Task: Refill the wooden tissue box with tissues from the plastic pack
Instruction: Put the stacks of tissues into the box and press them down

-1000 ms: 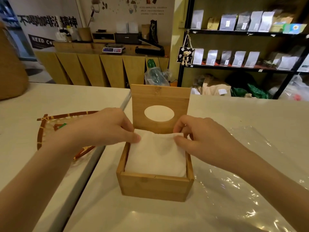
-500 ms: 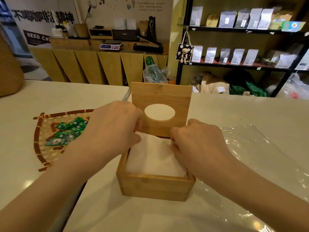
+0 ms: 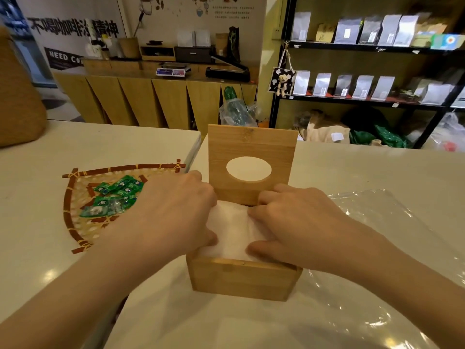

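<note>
Left hand [image 3: 173, 212] and right hand [image 3: 297, 220], fingers flat, now spread over tissues [image 3: 232, 230], pressing stack deeper into wooden tissue box [image 3: 242, 280], frame centre; lid [image 3: 251, 147] upright; refill nearly done.

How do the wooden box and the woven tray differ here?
The wooden box is square, smooth and deep; the woven tray is fan-shaped, latticed and shallow. The box holds white tissues under both hands; the tray holds green packets, untouched. Both sit on the pale tabletops.
</note>
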`<state>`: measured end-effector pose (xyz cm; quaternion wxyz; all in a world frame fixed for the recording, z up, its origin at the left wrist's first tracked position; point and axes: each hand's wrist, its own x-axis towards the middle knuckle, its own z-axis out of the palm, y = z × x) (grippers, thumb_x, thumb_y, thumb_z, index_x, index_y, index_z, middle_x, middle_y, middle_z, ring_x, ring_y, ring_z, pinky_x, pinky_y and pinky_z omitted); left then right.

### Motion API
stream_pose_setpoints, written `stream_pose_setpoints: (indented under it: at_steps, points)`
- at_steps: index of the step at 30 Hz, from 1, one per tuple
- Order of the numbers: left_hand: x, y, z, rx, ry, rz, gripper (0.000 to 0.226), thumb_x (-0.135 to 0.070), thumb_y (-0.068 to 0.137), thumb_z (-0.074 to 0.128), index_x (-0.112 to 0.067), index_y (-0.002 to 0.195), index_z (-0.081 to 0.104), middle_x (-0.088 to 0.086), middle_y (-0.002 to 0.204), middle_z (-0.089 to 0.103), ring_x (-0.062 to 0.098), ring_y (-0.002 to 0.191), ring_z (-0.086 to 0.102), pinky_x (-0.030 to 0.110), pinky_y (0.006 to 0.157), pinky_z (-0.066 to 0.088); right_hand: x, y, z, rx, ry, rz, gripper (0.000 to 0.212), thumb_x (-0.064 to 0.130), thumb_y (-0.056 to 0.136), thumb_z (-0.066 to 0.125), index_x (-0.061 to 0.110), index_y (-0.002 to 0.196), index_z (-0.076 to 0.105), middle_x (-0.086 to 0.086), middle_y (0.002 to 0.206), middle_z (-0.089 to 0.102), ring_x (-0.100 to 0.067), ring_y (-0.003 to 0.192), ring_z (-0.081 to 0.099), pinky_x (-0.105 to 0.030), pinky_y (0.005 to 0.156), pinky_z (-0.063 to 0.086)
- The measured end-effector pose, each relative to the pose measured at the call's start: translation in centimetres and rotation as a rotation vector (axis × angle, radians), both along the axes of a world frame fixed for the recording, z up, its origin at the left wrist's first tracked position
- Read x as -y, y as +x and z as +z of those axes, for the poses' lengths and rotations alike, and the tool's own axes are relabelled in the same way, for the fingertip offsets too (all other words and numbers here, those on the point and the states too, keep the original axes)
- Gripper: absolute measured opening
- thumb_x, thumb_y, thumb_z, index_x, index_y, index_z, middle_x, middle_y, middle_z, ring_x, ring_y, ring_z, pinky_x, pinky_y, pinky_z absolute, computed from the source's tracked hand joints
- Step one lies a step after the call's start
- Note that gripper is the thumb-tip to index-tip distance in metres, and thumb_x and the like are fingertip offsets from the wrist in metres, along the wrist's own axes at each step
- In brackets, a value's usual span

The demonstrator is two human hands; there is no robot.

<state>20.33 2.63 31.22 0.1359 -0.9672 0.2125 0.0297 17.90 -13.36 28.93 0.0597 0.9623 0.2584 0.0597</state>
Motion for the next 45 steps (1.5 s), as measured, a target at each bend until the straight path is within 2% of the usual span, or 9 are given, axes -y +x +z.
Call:
stream_pose_setpoints:
  at_steps: [6,9,15,18,21,26,33,38,45]
  points:
    - [0.1,0.5,-0.7,-0.082,0.028,0.026,0.062,-0.063,0.071,0.059,-0.03,0.123,0.052,-0.002,0.106,0.057,0.018,0.096,0.057,0.03,0.073,0.053,-0.4,0.3,-0.1,-0.032,-0.027,0.001,0.047,0.058,0.086,0.041,0.018,0.099,0.061,0.002,0.09,0.052,-0.018,0.084,0.043,-0.029,0.052,0.025]
    - [-0.1,0.7,-0.6,-0.129,0.02,0.022,0.064,-0.065,0.071,0.057,-0.032,0.126,0.049,-0.003,0.111,0.059,0.018,0.101,0.057,0.03,0.076,0.054,-0.2,0.2,0.2,-0.051,-0.018,-0.006,0.046,0.059,0.084,0.042,0.019,0.095,0.062,0.003,0.092,0.056,-0.018,0.088,0.048,-0.029,0.057,0.032]
    - [-0.4,0.4,-0.4,-0.171,0.015,0.012,0.066,-0.064,0.072,0.056,-0.032,0.129,0.045,-0.003,0.114,0.054,0.017,0.102,0.054,0.028,0.078,0.053,1.3,-0.9,2.3,-0.126,0.033,-0.076,0.05,0.06,0.076,0.054,0.028,0.115,0.057,0.007,0.105,0.062,-0.016,0.094,0.056,-0.031,0.072,0.047]
    - [-0.1,0.7,-0.7,-0.205,0.036,0.008,0.069,-0.061,0.072,0.06,-0.03,0.131,0.044,-0.001,0.119,0.052,0.017,0.107,0.052,0.028,0.079,0.05,0.9,-0.9,2.3,-0.189,-0.037,-0.123,0.046,0.051,0.075,0.061,0.025,0.112,0.055,0.002,0.096,0.059,-0.019,0.088,0.056,-0.025,0.059,0.038]
    - [0.0,1.0,-0.8,-0.213,0.057,0.015,0.067,-0.056,0.071,0.065,-0.029,0.13,0.046,0.0,0.122,0.05,0.021,0.111,0.051,0.035,0.086,0.051,0.3,-0.5,2.1,-0.237,-0.102,-0.187,0.038,0.041,0.074,0.065,0.02,0.104,0.057,0.0,0.09,0.058,-0.021,0.08,0.053,-0.024,0.049,0.027]
    - [0.3,1.2,-1.0,-0.229,0.087,0.043,0.063,-0.047,0.074,0.067,-0.028,0.131,0.045,0.001,0.125,0.049,0.024,0.118,0.046,0.054,0.098,0.043,-0.3,0.1,1.8,-0.281,-0.139,-0.246,0.039,0.033,0.073,0.067,0.02,0.108,0.057,-0.001,0.1,0.06,-0.023,0.087,0.056,-0.025,0.049,0.027]
    - [0.3,0.9,-0.6,-0.216,0.096,0.041,0.064,-0.051,0.075,0.063,-0.031,0.133,0.041,0.001,0.133,0.044,0.028,0.132,0.031,0.068,0.105,0.018,-0.2,-0.5,1.8,-0.284,-0.158,-0.242,0.043,0.043,0.079,0.059,0.023,0.117,0.055,-0.002,0.101,0.062,-0.023,0.089,0.057,-0.028,0.057,0.035]
    - [0.3,0.8,-0.6,-0.229,0.102,0.052,0.068,-0.055,0.074,0.062,-0.035,0.135,0.038,0.003,0.143,0.035,0.032,0.139,0.018,0.071,0.105,0.011,-0.3,-0.6,0.9,-0.367,-0.151,-0.196,0.045,0.038,0.087,0.049,0.027,0.13,0.042,0.0,0.127,0.056,-0.026,0.106,0.056,-0.038,0.081,0.048]
    - [0.4,1.3,-1.0,-0.284,0.11,0.064,0.07,-0.055,0.075,0.061,-0.037,0.137,0.035,-0.001,0.14,0.037,0.03,0.137,0.021,0.073,0.103,0.012,-0.2,-0.1,0.5,-0.525,-0.127,-0.201,0.06,0.03,0.092,0.044,0.034,0.145,0.016,-0.004,0.147,0.035,-0.03,0.125,0.044,-0.045,0.1,0.042]
